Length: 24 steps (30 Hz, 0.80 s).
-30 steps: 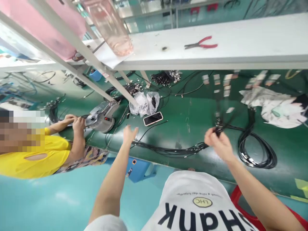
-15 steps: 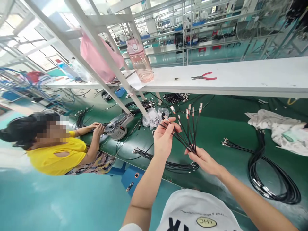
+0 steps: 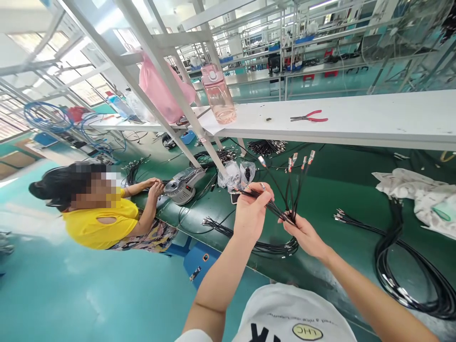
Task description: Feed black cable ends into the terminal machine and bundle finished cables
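Observation:
Several black cables [image 3: 291, 192] with metal terminals and some orange at their tips fan upward from my right hand [image 3: 302, 233], whose fingers are closed round the bunch. Some of the same cables lean left into my left hand [image 3: 252, 209]; its thumb and fingers pinch them near their ends. Below my hands, a looped bundle of black cables [image 3: 265, 248] lies on the green bench top [image 3: 331, 185]. On the right rests a larger coiled cable bundle [image 3: 383, 259], its upper end beside a crumpled white cloth [image 3: 402, 187].
A white shelf [image 3: 377, 114] crosses above the bench, bearing red-handled pliers [image 3: 309, 117] and a pink bottle [image 3: 220, 97]. Clear plastic bags [image 3: 233, 175] and a grey machine [image 3: 183, 187] stand left of my hands. A person in yellow [image 3: 103, 218] works at the left with both hands by the machine.
The view has swung left, so the scene sits further right. More cables now lean over into my left hand, and fewer stand upright above my right hand.

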### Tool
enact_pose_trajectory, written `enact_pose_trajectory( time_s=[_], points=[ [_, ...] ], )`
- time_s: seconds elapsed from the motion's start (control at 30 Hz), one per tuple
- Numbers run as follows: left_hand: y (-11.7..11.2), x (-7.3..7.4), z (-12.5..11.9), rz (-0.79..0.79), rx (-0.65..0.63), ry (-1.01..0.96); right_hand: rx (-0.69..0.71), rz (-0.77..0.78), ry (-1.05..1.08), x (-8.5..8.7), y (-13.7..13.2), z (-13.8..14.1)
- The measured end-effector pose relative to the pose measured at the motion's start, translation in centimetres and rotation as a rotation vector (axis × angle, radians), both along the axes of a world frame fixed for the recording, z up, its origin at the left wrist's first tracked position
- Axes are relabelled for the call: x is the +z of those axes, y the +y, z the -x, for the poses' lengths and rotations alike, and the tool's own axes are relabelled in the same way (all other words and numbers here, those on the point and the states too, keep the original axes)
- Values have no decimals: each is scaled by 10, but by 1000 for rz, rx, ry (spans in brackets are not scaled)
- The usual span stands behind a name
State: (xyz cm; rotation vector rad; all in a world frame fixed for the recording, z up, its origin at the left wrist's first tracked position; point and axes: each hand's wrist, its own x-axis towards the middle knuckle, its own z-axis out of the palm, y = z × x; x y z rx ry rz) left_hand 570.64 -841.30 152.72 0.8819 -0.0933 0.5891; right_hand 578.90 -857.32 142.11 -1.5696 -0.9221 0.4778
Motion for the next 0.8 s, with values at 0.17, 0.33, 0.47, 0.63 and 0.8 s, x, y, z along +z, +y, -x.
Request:
enact_pose_trajectory(
  time_s=[0.17, 0.33, 0.47, 0.63, 0.8],
  points=[
    [-2, -2, -1, 5, -100, 15, -92, -39, 91, -9, 7, -2],
    [4, -7, -8, -77, -151, 28, -80, -45, 84, -11, 9, -4],
    [10, -9, -11, -85, -50, 4, -104, -49, 103, -8, 12, -5],
    [6, -10, -9, -304, 437, -76, -146, -44, 88, -3, 17, -4],
    [4, -10, -9, -324, 394, -51, -203, -51, 45, -2, 23, -5]
  ],
)
